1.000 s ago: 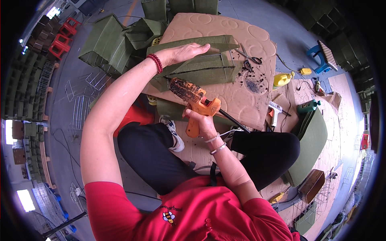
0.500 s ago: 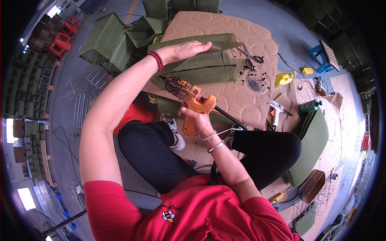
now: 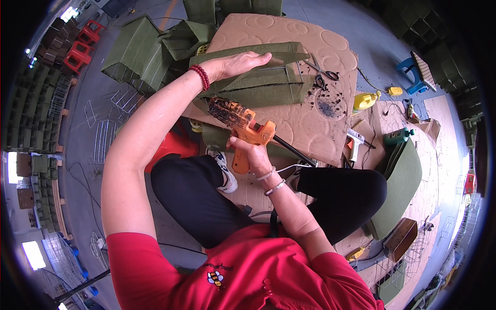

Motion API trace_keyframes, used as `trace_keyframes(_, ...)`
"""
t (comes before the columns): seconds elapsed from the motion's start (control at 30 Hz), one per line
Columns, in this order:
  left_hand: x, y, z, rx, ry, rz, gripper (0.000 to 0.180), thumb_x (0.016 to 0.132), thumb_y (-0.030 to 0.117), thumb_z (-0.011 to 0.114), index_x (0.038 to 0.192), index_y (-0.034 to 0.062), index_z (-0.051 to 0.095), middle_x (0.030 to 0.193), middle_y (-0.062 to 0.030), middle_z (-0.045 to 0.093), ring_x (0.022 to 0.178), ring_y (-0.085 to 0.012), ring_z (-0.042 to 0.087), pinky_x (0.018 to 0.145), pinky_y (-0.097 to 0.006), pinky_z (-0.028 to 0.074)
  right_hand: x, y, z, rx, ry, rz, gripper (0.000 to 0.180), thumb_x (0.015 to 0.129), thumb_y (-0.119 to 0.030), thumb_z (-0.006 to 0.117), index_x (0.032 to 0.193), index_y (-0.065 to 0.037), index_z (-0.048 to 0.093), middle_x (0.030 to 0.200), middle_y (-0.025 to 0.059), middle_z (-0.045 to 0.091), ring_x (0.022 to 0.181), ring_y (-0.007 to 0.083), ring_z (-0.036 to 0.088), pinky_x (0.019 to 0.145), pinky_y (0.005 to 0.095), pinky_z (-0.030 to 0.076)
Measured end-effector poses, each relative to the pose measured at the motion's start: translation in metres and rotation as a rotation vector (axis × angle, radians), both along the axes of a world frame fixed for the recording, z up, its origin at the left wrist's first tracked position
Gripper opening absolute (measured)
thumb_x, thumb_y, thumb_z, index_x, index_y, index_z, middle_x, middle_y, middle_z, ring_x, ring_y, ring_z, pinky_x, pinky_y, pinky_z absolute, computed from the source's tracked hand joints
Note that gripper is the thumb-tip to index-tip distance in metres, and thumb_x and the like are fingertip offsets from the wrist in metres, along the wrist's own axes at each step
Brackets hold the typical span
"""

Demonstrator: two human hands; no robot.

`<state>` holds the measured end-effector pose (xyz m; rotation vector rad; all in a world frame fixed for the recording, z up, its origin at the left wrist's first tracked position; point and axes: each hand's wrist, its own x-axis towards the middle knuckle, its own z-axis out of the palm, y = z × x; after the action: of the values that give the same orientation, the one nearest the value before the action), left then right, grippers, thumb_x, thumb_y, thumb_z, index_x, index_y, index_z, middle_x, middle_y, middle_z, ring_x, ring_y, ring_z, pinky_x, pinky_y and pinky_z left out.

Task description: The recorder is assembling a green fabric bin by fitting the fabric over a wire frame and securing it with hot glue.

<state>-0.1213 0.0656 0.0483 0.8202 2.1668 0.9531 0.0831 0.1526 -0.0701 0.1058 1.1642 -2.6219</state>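
My left hand lies across the top of a long green fabric box with a thin wire frame inside. Its thumb points right along the fabric, while the other fingers are mostly hidden and appear closed on the panel. In my right hand is an orange glue gun, gripped by its handle. Dark residue coats the gun's front, which points up and left, close to the box's near side. A black glue stick sticks out of its rear. The box rests on a cardboard-topped work surface.
Scissors and dark crumbs lie right of the box. Beyond the cardboard's right edge are a yellow bottle, a white glue gun and a green bottle. More green fabric boxes stand at the far left.
My right hand and the orange glue gun have shifted slightly left. My left hand and the fabric box stay almost in place.
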Motion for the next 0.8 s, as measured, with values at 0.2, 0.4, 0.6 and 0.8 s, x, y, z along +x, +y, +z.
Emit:
trace_keyframes(0.2, -0.0032, -0.0019, -0.0039, 0.02, -0.018, 0.018, 0.082, 0.093, 0.07, 0.027, 0.142, 0.0052, 0.042, 0.145, -0.0198, 0.04, 0.137, -0.0286, 0.036, 0.113, -0.038, 0.028, 0.0024, 0.0032, -0.0021, -0.01, -0.01, -0.016, 0.026, 0.082, -0.002, 0.069, 0.105, 0.0, 0.058, 0.094, 0.0044, 0.062, 0.078, 0.0154, 0.063, 0.073, 0.0294, 0.052)
trace_keyframes(0.4, -0.0038, -0.0003, -0.0055, 0.003, -0.001, 0.016, 0.077, 0.095, 0.066, 0.026, 0.143, 0.0076, 0.042, 0.143, -0.016, 0.043, 0.134, -0.0254, 0.039, 0.112, -0.036, 0.029, 0.0039, 0.0041, 0.0009, 0.01, -0.056, 0.013, 0.027, 0.081, -0.002, 0.07, 0.105, 0.0, 0.057, 0.094, 0.0044, 0.061, 0.077, 0.0154, 0.063, 0.073, 0.0291, 0.051)
trace_keyframes(0.6, -0.0028, 0.0009, -0.0021, -0.037, 0.02, 0.025, 0.071, 0.097, 0.064, 0.025, 0.144, 0.0127, 0.042, 0.142, -0.0117, 0.047, 0.133, -0.0222, 0.041, 0.112, -0.034, 0.03, 0.0022, 0.0011, 0.003, 0.02, -0.027, -0.012, 0.027, 0.081, -0.002, 0.07, 0.105, 0.0, 0.057, 0.092, 0.0036, 0.06, 0.076, 0.0154, 0.062, 0.072, 0.0288, 0.05)
trace_keyframes(0.8, -0.0013, -0.0002, -0.0022, -0.017, 0.02, 0.035, 0.075, 0.096, 0.066, 0.027, 0.143, 0.0095, 0.043, 0.139, -0.0124, 0.049, 0.13, -0.0215, 0.043, 0.11, -0.033, 0.032, 0.0054, 0.0086, -0.0026, -0.039, -0.018, -0.048, 0.027, 0.082, -0.001, 0.069, 0.106, 0.0, 0.056, 0.095, 0.0052, 0.06, 0.08, 0.0154, 0.061, 0.073, 0.0296, 0.05)
